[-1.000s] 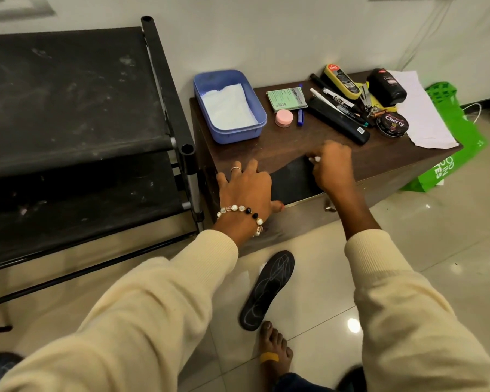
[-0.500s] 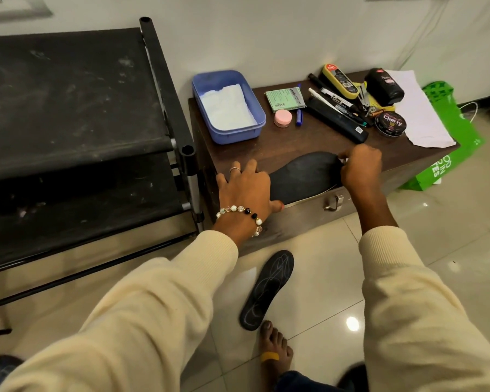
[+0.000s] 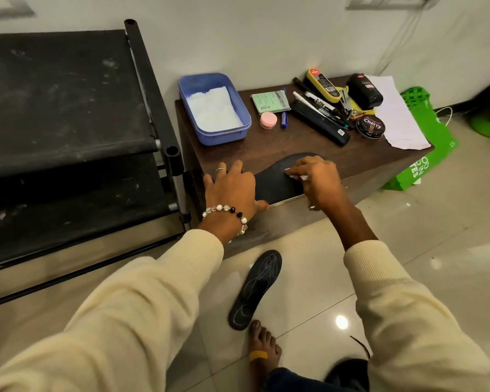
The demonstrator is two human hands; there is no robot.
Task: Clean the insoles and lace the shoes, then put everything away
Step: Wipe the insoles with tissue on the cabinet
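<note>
Left hand [image 3: 234, 188] lies flat, fingers spread, pinning the insole [image 3: 277, 179] on the table's [image 3: 266, 145] near edge; right hand [image 3: 314, 179] pinches a white wipe [image 3: 296, 176] against it.

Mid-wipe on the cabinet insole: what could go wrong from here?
The insole overhangs the cabinet front edge, steadied only by the left hand; a hard stroke from the right hand with its small white wipe might slide it off. The second insole on the floor lies by the bare foot, easily stepped on.
</note>
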